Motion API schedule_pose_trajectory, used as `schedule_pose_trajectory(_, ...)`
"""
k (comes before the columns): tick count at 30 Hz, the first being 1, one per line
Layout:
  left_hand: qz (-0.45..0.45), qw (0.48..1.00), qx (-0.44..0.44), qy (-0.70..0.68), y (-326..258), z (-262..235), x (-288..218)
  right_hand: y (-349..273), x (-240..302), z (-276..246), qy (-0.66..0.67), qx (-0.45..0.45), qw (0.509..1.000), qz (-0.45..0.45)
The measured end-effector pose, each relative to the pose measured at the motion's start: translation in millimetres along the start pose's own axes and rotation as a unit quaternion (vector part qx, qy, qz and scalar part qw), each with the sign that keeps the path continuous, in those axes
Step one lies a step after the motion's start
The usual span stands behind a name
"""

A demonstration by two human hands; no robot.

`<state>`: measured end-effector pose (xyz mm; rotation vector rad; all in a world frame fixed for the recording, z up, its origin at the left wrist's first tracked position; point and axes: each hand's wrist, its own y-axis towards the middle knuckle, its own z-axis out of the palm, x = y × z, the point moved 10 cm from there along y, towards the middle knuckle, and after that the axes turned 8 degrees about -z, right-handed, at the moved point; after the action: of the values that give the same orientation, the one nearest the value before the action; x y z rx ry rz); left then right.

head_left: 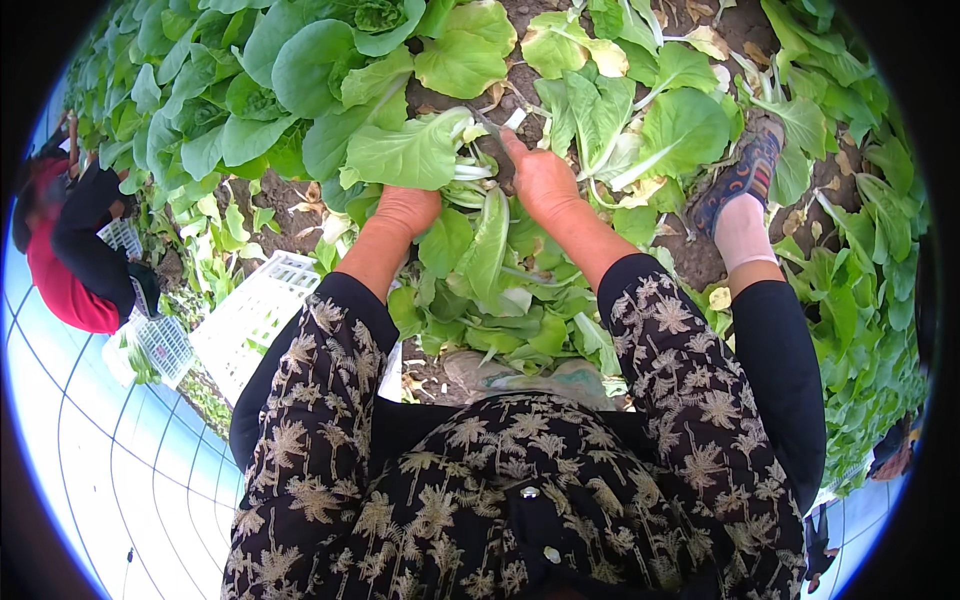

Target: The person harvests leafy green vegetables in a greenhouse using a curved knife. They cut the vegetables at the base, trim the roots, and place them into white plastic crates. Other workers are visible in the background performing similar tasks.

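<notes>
My left hand (408,208) reaches in under a broad light-green leaf (405,152), which hides its fingers. Just right of that leaf show the white stalks (470,170) of a leafy green plant, low against the soil. Beside them my right hand (543,183) is closed with the index finger stretched forward. A thin, dark knife blade (486,122) sticks out past that finger toward the stalks; the handle is hidden in the hand. Loose cut leaves (490,250) lie heaped between my forearms.
Dense leafy plants (240,90) fill the far left, with more (860,330) along the right. A white plastic crate (258,315) stands left of my arm, a second crate (170,352) beyond it. Another person (75,280) crouches at far left. My patterned shoe (740,170) rests on soil at right.
</notes>
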<state>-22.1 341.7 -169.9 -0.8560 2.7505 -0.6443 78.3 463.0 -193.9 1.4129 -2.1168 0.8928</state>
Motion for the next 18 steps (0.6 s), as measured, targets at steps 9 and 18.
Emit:
schedule_pose_trajectory(9, -0.016, 1.0, 0.001, 0.005, -8.3, -41.4, -17.7, -50.0, -23.3, -2.2, -0.043, 0.054, 0.997, 0.04)
schedule_pose_trajectory(18, 0.055, 0.942, 0.043, -0.328, -21.4, -139.5, -76.1, -45.3, -50.5, -103.9, 0.492, -0.099, 0.856, 0.126)
